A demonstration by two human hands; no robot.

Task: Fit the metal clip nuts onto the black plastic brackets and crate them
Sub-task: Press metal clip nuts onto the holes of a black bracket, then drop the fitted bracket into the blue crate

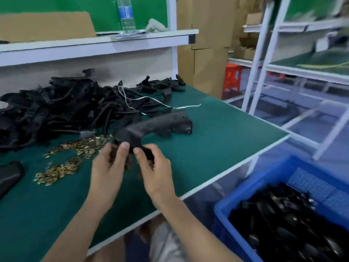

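Note:
Both hands hold one long black plastic bracket (156, 123) above the green table (217, 148). My left hand (109, 167) grips its near end, thumb on top. My right hand (154, 167) grips the same end from the right, thumb pressing beside the left thumb. The bracket's far end points away to the right. Whether a clip nut sits under my fingers is hidden. Loose brass-coloured clip nuts (69, 157) lie scattered left of my hands. A big heap of black brackets (62, 108) fills the table's back left. A blue crate (264, 188) at lower right holds several black brackets.
Another black part (9, 176) lies at the table's left edge. White string (170, 105) trails from the heap. A shelf above carries a cardboard box (45, 25) and a water bottle (126, 14). White racks (264, 59) and a red stool (232, 78) stand to the right.

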